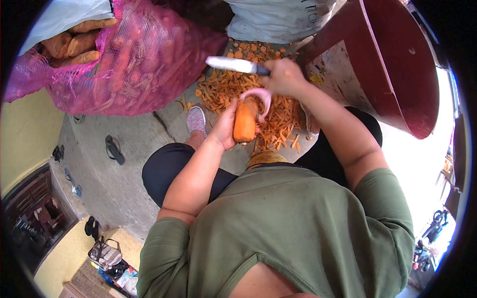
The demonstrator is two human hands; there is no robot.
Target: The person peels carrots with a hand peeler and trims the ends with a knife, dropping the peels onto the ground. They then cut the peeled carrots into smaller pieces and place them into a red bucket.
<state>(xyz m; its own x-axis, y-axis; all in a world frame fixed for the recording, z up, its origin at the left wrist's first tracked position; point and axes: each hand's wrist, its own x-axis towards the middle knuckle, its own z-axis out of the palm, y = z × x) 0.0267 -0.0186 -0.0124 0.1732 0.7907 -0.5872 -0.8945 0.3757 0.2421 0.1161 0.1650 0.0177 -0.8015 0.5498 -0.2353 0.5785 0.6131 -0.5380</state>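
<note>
A peeled orange carrot [244, 124] with a flat cut end is in my left hand [226, 125], whose fingers wrap round its side. A pink curved peeler [269, 102] lies against the carrot's far right side; what holds it is hard to make out. Above and to the right, my right hand [284, 77] is closed round the dark handle of a knife [233, 65], its pale blade pointing left and slightly blurred. Below both hands a heap of orange peelings [280, 116] covers the ground, with round cut carrot ends [254, 48] at its far side.
A pink mesh sack [144, 64] full of carrots stands at the upper left. A white sack [278, 20] is at the top. To the right leans a large dark red bucket [392, 64]. A black sandal [114, 150] lies on the concrete floor [126, 191] at left.
</note>
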